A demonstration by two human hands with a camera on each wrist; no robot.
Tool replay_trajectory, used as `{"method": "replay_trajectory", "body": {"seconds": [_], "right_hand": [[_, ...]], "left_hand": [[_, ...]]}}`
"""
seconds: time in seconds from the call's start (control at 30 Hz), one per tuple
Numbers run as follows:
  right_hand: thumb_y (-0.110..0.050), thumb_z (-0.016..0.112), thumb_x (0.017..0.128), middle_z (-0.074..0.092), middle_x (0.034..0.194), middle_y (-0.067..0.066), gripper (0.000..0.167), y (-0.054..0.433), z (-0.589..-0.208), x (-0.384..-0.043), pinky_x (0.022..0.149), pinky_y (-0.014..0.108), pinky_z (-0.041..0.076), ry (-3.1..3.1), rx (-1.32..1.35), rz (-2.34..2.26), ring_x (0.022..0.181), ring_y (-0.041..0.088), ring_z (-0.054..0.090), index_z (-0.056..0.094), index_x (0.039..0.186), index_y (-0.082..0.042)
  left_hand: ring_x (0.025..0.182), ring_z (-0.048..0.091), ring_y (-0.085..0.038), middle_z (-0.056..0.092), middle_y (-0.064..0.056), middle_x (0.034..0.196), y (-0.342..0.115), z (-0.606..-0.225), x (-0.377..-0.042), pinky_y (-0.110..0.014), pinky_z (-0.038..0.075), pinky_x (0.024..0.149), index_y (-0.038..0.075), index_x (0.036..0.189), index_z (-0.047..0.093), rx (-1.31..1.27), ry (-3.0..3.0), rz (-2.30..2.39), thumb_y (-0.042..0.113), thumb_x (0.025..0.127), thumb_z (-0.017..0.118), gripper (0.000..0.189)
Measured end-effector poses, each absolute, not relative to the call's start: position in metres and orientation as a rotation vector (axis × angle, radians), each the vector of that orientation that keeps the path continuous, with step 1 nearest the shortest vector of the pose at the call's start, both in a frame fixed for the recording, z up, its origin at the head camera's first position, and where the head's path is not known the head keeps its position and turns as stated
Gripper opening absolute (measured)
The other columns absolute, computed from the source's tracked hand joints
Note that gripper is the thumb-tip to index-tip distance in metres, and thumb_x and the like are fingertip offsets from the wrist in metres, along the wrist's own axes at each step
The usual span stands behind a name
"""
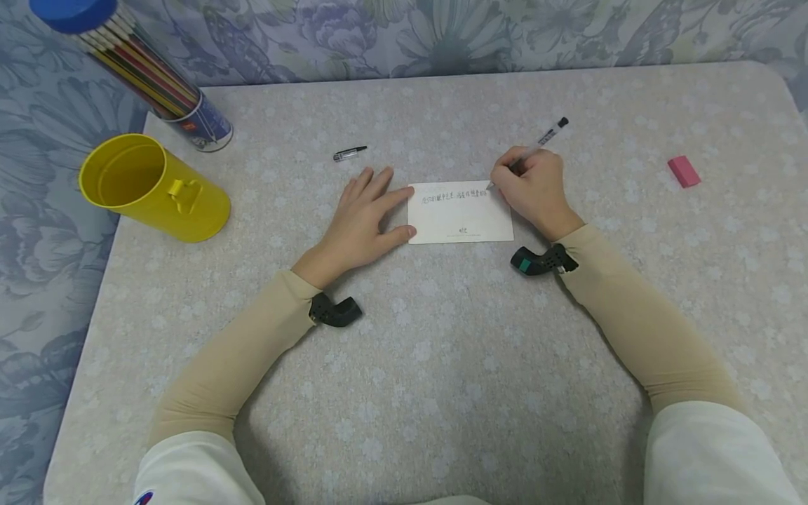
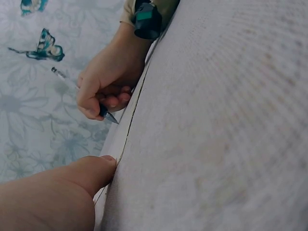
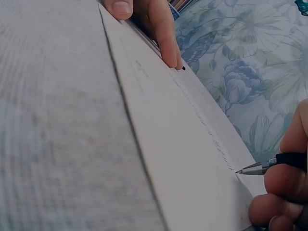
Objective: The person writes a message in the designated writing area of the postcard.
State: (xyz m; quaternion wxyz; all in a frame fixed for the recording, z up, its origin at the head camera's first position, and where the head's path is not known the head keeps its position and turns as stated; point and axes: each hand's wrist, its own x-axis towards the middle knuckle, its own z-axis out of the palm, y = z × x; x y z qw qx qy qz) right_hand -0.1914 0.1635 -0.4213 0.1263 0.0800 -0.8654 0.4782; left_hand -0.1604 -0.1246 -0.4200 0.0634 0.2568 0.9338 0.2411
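Note:
A white card (image 1: 461, 217) lies on the table with a line of handwriting along its top and a small mark near its bottom edge. My right hand (image 1: 534, 184) pinches a clear-barrelled pen (image 1: 548, 135), its tip at the end of the written line. In the right wrist view the metal tip of the pen (image 3: 250, 169) meets the card (image 3: 168, 144). My left hand (image 1: 360, 224) lies with fingers spread, thumb and index fingertip on the card's left edge. The left wrist view shows the left thumb (image 2: 98, 168) pressing the card's near edge.
A pen cap (image 1: 350, 153) lies beyond my left hand. At the left stand a yellow mug (image 1: 196, 210) and a tube of colored pencils (image 1: 211, 126) with a blue top. A pink eraser (image 1: 684, 172) sits on the right. Floral cloth (image 1: 454, 35) borders the table's far edge.

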Motion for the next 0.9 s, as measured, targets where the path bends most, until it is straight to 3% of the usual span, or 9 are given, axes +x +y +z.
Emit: {"method": "replay_trajectory", "body": {"seconds": [0.23, 0.6, 0.9], "right_hand": [[-0.004, 0.058, 0.081, 0.051, 0.051, -0.011, 0.021, 0.1631, -0.4217, -0.1911, 0.046, 0.016, 0.025, -2.511, 0.252, 1.388, 0.044, -0.001, 0.038, 0.076, 0.072, -0.001], [-0.003, 0.057, 0.081, 0.052, 0.053, 0.000, 0.021, 0.1614, -0.4215, -0.1909, 0.045, 0.015, 0.020, -2.490, 0.276, 1.338, 0.043, -0.003, 0.033, 0.075, 0.069, -0.001], [-0.005, 0.055, 0.080, 0.053, 0.052, -0.011, 0.022, 0.1614, -0.4187, -0.1898, 0.046, 0.018, 0.025, -2.507, 0.199, 1.419, 0.044, 0.000, 0.038, 0.074, 0.071, 0.000]], "left_hand": [[0.157, 0.011, -0.048, 0.026, -0.023, 0.167, -0.1243, -0.4201, -0.1604, -0.066, 0.006, 0.126, 0.013, 0.150, 0.053, 0.774, 2.816, 0.729, 0.043, 0.096, 0.068, 0.063], [0.157, 0.011, -0.048, 0.026, -0.022, 0.167, -0.1249, -0.4201, -0.1608, -0.065, 0.006, 0.126, 0.014, 0.150, 0.053, 0.773, 2.816, 0.726, 0.044, 0.096, 0.068, 0.063], [0.157, 0.012, -0.048, 0.027, -0.022, 0.167, -0.1238, -0.4202, -0.1607, -0.065, 0.007, 0.126, 0.014, 0.150, 0.053, 0.778, 2.822, 0.720, 0.043, 0.096, 0.068, 0.063]]}}
